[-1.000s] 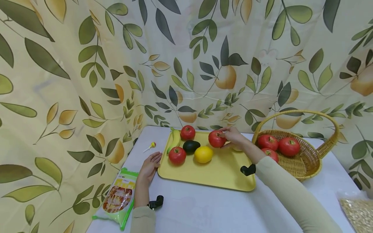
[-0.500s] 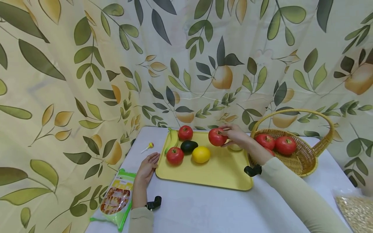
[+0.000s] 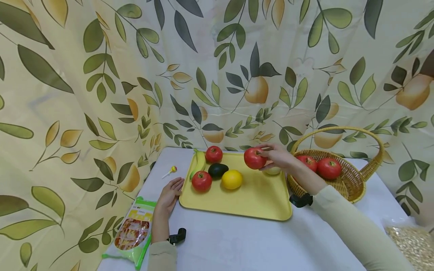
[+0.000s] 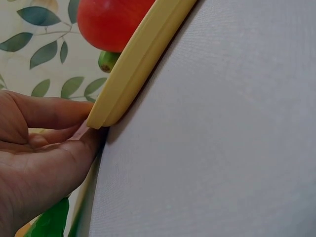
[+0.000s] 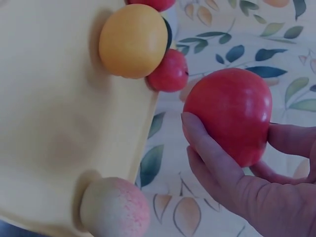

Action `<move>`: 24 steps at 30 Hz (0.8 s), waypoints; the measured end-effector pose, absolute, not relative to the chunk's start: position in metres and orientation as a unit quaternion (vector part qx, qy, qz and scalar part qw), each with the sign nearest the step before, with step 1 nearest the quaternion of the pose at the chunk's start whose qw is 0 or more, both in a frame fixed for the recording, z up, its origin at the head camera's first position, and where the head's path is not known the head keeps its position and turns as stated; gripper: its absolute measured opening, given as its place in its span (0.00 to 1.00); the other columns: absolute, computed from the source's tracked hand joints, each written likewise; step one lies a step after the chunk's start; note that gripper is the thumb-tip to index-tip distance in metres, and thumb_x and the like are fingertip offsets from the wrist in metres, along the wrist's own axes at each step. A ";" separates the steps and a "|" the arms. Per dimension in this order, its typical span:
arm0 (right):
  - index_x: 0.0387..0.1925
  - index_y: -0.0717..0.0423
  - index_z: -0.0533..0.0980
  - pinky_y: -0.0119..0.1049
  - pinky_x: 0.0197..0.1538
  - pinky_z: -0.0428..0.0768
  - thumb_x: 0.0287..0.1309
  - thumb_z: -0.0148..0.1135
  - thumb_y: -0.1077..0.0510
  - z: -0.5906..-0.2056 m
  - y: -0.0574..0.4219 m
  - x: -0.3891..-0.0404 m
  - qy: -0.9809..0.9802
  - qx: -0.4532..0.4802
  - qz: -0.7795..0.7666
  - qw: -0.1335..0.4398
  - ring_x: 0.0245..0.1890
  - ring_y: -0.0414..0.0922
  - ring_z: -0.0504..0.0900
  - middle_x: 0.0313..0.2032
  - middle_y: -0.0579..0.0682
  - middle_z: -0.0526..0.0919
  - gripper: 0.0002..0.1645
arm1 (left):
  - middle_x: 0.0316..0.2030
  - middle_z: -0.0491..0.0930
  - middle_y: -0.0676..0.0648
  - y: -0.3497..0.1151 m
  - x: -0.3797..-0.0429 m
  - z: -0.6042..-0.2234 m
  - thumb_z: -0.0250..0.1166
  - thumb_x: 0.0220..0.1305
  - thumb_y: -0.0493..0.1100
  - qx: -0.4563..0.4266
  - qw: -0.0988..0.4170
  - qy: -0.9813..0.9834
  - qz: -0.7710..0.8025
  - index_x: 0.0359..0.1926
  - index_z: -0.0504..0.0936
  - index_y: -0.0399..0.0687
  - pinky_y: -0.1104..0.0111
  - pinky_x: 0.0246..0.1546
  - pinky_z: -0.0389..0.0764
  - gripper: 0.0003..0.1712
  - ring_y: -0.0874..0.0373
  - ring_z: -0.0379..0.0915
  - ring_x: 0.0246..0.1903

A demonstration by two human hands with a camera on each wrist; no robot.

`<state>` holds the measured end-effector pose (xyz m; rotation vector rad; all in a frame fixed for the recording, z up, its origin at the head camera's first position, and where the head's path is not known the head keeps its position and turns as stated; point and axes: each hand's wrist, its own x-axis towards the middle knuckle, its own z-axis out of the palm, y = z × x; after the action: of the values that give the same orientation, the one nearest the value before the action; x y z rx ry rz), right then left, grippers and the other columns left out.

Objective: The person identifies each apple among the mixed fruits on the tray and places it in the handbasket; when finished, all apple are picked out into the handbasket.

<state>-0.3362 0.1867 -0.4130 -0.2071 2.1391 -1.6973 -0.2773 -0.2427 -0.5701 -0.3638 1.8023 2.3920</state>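
My right hand (image 3: 277, 157) holds a red apple (image 3: 255, 158) above the back right part of the yellow tray (image 3: 237, 205). In the right wrist view its thumb and fingers curl round the apple's sides. At the tray's left edge my left hand (image 3: 170, 195) pinches the rim, as the left wrist view shows. On the tray lie a banana (image 3: 199, 164), two more red apples, one at the back (image 3: 214, 154) and one at the front (image 3: 201, 181), a dark avocado (image 3: 217, 170) and a yellow lemon (image 3: 232, 179). A pale pink peach (image 5: 116, 207) sits below my right hand, partly hidden in the head view.
A wicker basket (image 3: 358, 188) with a tall handle stands right of the tray, holding red apples (image 3: 329, 168). On the left are a lollipop (image 3: 173, 169) and a green-edged snack bag (image 3: 132, 233). A clear bag of grains (image 3: 411, 241) lies at the right.
My right hand has lifted the apple slightly and moved it a little right relative to the tray. The left hand stays at the tray edge. The head view has shifted slightly.
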 end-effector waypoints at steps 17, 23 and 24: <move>0.76 0.64 0.60 0.59 0.54 0.86 0.76 0.54 0.63 -0.395 0.208 -0.309 0.768 -0.069 -0.608 0.187 0.53 0.58 0.81 0.69 0.70 0.66 0.32 | 0.75 0.60 0.29 -0.240 -0.278 -0.568 0.45 0.62 0.13 -0.118 0.055 0.590 0.797 0.77 0.57 0.29 0.55 0.77 0.60 0.41 0.41 0.56 0.77; 0.75 0.64 0.61 0.59 0.55 0.85 0.76 0.54 0.62 -0.393 0.216 -0.304 0.777 -0.072 -0.596 0.189 0.56 0.57 0.79 0.69 0.68 0.67 0.31 | 0.76 0.61 0.31 -0.240 -0.277 -0.568 0.45 0.63 0.14 -0.124 0.056 0.588 0.797 0.78 0.57 0.31 0.56 0.78 0.59 0.41 0.42 0.57 0.77; 0.75 0.63 0.62 0.59 0.55 0.85 0.76 0.54 0.62 -0.393 0.218 -0.303 0.778 -0.074 -0.595 0.189 0.56 0.57 0.79 0.69 0.68 0.67 0.31 | 0.76 0.61 0.30 -0.240 -0.276 -0.568 0.45 0.64 0.14 -0.123 0.057 0.590 0.796 0.78 0.57 0.31 0.55 0.78 0.59 0.41 0.42 0.56 0.77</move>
<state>-0.3034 0.2178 -0.3926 -0.2079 2.1881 -1.6727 -0.2764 -0.2402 -0.5679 -0.3724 1.7896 2.4145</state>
